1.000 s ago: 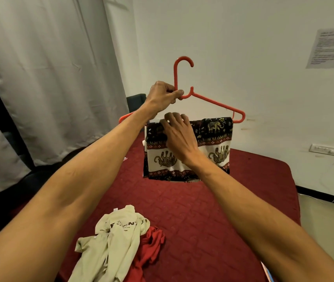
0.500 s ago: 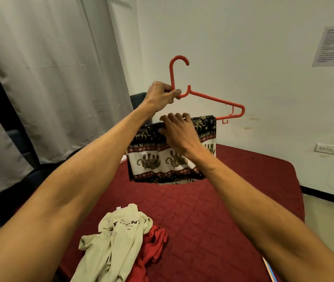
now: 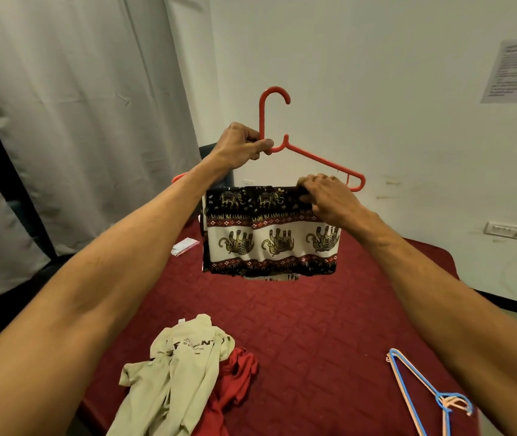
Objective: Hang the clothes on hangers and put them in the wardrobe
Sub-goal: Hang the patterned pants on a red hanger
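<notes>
My left hand (image 3: pixel 241 146) grips a red plastic hanger (image 3: pixel 314 157) at its neck and holds it up over the bed. A folded elephant-print cloth (image 3: pixel 263 237), black, white and red, hangs over the hanger's bottom bar. My right hand (image 3: pixel 326 196) pinches the cloth's top right edge at the bar, near the hanger's right end. A beige shirt (image 3: pixel 175 369) lies crumpled on a red garment (image 3: pixel 232 385) on the bed in front of me. No wardrobe is in view.
The bed has a dark red quilted cover (image 3: pixel 329 316). Blue and pink wire hangers (image 3: pixel 424 391) lie at its near right. A small white packet (image 3: pixel 183 247) lies far left. White curtains (image 3: pixel 71 121) hang on the left, a white wall with sockets (image 3: pixel 509 231) behind.
My right hand has slid from the middle of the cloth to its right end, spreading it along the bar. The hanger has swung level and faces me more squarely.
</notes>
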